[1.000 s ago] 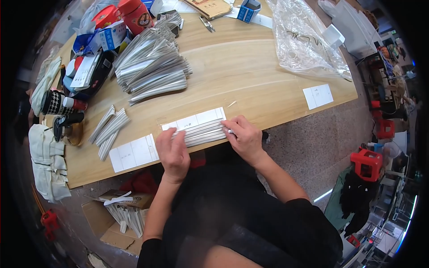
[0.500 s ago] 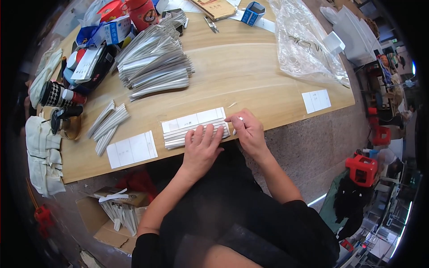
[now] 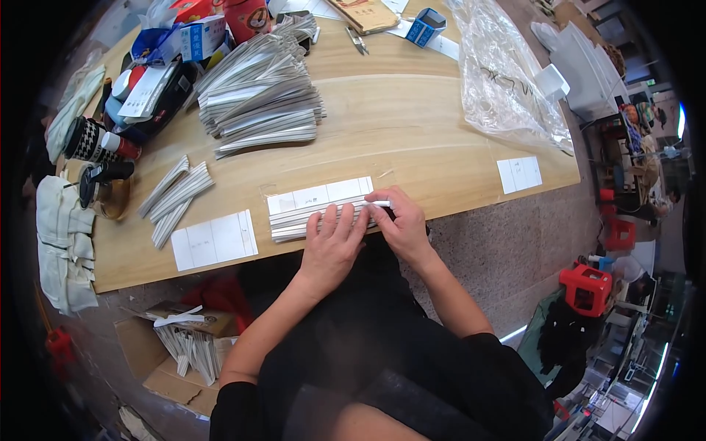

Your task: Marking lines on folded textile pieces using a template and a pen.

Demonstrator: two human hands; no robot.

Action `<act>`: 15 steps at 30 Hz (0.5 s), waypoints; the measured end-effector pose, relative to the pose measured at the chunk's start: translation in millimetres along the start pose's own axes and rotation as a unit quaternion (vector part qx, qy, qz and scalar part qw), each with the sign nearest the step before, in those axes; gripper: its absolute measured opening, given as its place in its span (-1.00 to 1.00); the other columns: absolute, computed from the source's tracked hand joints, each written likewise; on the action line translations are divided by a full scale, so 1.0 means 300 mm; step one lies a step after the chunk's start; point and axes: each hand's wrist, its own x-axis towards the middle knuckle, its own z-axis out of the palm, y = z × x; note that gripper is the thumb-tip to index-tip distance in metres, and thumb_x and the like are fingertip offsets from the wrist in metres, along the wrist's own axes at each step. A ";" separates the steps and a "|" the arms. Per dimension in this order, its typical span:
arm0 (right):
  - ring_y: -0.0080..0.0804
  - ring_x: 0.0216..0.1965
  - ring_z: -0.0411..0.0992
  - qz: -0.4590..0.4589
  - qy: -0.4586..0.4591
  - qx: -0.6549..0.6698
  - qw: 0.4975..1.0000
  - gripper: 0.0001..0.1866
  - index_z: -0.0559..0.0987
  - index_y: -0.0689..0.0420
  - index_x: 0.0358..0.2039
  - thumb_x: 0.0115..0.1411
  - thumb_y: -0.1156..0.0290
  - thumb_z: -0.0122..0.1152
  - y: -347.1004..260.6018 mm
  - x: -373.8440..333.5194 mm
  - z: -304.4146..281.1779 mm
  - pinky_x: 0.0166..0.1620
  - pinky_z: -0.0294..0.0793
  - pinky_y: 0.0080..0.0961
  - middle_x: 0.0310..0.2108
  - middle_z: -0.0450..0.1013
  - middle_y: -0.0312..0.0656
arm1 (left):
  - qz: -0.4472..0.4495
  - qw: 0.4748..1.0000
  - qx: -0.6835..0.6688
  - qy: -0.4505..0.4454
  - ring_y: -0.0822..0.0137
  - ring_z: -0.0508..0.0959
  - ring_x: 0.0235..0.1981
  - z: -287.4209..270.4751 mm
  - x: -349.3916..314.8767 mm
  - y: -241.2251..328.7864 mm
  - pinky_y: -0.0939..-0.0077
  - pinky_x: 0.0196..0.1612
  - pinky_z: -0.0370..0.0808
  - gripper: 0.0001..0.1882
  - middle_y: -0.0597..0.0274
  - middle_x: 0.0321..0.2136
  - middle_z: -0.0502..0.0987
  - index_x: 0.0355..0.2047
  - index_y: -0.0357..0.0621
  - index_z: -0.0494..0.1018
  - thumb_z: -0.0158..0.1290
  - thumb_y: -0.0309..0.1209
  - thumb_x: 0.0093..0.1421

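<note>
My left hand (image 3: 332, 237) lies with fingers spread over a row of white fabric strips (image 3: 290, 223) with dark edges, pressing them down at the table's front edge. Behind them, partly covered, is a white paper card (image 3: 321, 194) with ruled lines and a small mark. At the right end of the strips my right hand (image 3: 402, 226) is closed, pinching a slim white pen-like stick (image 3: 380, 203) between thumb and forefinger. The stick lies level across the strip ends, close to the left fingertips; its exact kind cannot be made out.
A big pile of similar strips (image 3: 257, 103) lies further back; a small bunch (image 3: 179, 192) is at left. Ruled cards (image 3: 214, 240) (image 3: 519, 175) flank me. Around stand thread snips (image 3: 357, 41), a blue box (image 3: 425, 28), clear plastic (image 3: 500, 88) and a carton (image 3: 165, 378) of strips below.
My right hand has moved slightly left and tipped the white stick level over the strip ends. My left hand stays on the strips. The whole view has shifted a little.
</note>
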 end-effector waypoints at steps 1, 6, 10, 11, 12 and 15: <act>-0.26 -0.29 0.54 -0.005 -0.001 -0.018 1.000 -0.86 0.60 0.19 -0.19 0.23 0.50 0.26 -0.003 0.000 0.000 -0.23 0.50 -0.48 -0.31 0.52 -0.12 | -0.001 1.000 0.000 0.000 0.09 0.34 0.16 0.001 0.000 0.000 0.06 0.15 0.24 -0.28 0.13 0.12 0.36 0.23 -0.01 0.37 0.28 -0.22 0.03; -0.24 -0.34 0.54 -0.015 0.004 -0.055 0.998 -0.87 0.60 0.16 -0.21 0.22 0.49 0.27 -0.004 0.000 0.009 -0.28 0.50 -0.45 -0.32 0.52 -0.13 | -0.001 1.000 -0.013 0.021 0.03 0.33 0.14 0.009 0.004 0.005 0.09 0.16 0.23 -0.30 0.07 0.11 0.37 0.15 -0.04 0.42 0.34 -0.31 -0.06; -0.19 -0.43 0.51 -0.103 0.026 -0.111 0.988 -0.89 0.59 0.14 -0.26 0.22 0.43 0.30 -0.038 0.028 0.024 -0.36 0.47 -0.38 -0.37 0.51 -0.15 | -0.009 1.000 -0.012 0.014 0.02 0.33 0.17 0.002 -0.004 0.003 0.09 0.20 0.22 -0.29 0.06 0.12 0.37 0.15 -0.06 0.42 0.34 -0.31 -0.06; -0.19 -0.43 0.51 -0.103 0.026 -0.110 0.988 -0.89 0.59 0.14 -0.26 0.22 0.43 0.30 -0.043 0.032 0.031 -0.36 0.47 -0.38 -0.37 0.51 -0.15 | -0.014 1.000 -0.028 0.001 0.02 0.32 0.19 -0.008 -0.010 -0.001 0.08 0.22 0.22 -0.29 0.06 0.13 0.37 0.15 -0.07 0.41 0.34 -0.31 -0.06; -0.17 -0.44 0.50 -0.111 0.036 -0.118 0.986 -0.88 0.58 0.13 -0.27 0.22 0.41 0.30 -0.045 0.034 0.032 -0.38 0.46 -0.36 -0.39 0.50 -0.15 | -0.018 0.999 -0.046 -0.011 0.01 0.32 0.21 -0.015 -0.015 -0.004 0.07 0.25 0.21 -0.29 0.05 0.15 0.37 0.16 -0.08 0.41 0.34 -0.30 -0.05; -0.16 -0.45 0.49 -0.112 0.050 -0.122 0.985 -0.87 0.58 0.12 -0.28 0.23 0.38 0.31 -0.056 0.032 0.030 -0.39 0.45 -0.34 -0.41 0.50 -0.15 | -0.047 0.998 -0.031 -0.018 0.01 0.33 0.25 -0.051 -0.087 -0.044 0.02 0.28 0.22 -0.30 0.05 0.19 0.37 0.20 -0.13 0.38 0.30 -0.25 0.04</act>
